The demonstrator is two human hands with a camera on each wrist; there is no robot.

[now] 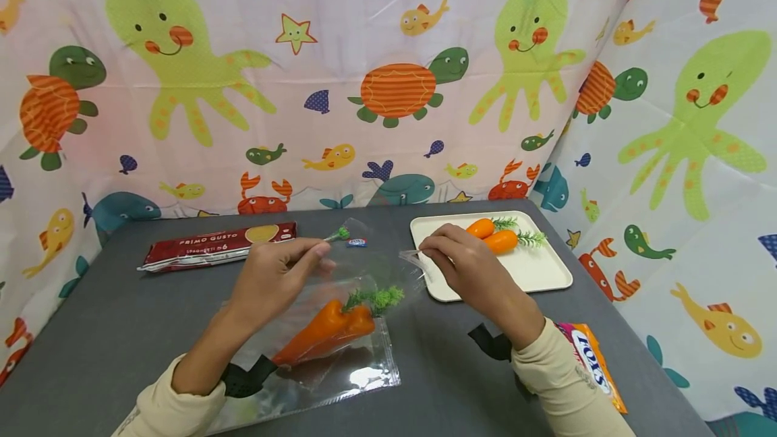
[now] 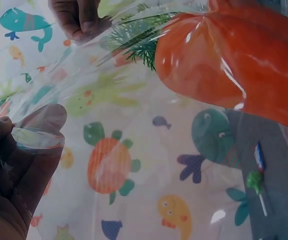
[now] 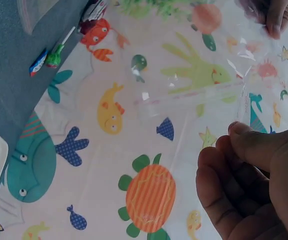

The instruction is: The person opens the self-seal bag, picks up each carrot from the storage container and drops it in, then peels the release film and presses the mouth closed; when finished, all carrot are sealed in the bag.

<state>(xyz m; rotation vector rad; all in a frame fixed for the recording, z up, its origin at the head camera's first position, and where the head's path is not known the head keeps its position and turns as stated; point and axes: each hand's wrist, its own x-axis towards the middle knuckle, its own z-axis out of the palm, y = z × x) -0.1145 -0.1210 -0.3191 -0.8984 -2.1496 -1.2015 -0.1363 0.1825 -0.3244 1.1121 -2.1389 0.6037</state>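
- Head view: both hands pinch the open mouth of a clear plastic bag (image 1: pixel 322 349) lying mid-table. The left hand (image 1: pixel 276 275) grips the mouth's left edge and the right hand (image 1: pixel 464 261) grips its right corner, so the opening is stretched between them. Two orange toy carrots (image 1: pixel 328 332) sit inside the bag, green tops toward the mouth.
- Just right of the bag is a cream tray (image 1: pixel 534 268) with two more carrots (image 1: pixel 493 235), near the table's right edge. Behind the bag: a lollipop (image 1: pixel 340 233) and a red spaghetti pack (image 1: pixel 215 245). A snack pack (image 1: pixel 597 363) lies at the right front edge. The grey table (image 1: pixel 109 329) has open room left of the bag; a sea-creature curtain (image 1: pixel 364 73) closes the back and right.
- Left wrist view: up close, fingers (image 2: pixel 39 125) curl on the film and the carrots press against the plastic.
- Right wrist view: the thumb (image 3: pixel 256 145) and fingers pinch the bag's rim; the lollipop is visible through the film.
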